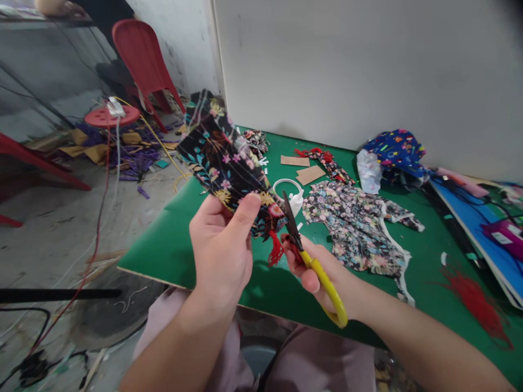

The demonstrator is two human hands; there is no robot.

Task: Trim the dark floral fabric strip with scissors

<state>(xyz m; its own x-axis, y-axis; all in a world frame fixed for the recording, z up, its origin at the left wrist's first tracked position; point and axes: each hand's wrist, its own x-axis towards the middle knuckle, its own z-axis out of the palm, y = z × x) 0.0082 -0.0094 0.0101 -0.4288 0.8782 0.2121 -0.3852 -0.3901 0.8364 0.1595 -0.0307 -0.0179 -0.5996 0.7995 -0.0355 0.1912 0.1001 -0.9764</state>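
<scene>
The left hand (223, 245) pinches black floral fabric with a red tassel (232, 163) at eleven o'clock; the right hand (314, 267), fingers curled, grips yellow-handled black-bladed scissors (316, 267) at one o'clock.

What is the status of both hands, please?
Left hand gripping flowered cloth. Right hand holding scissors, blades close to cloth. Red tassel hanging between hands.

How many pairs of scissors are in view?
1: yellow-handled scissors in the right hand, blades beside the patterned cloth in the left hand. More may be hidden under things on the green table.
</scene>
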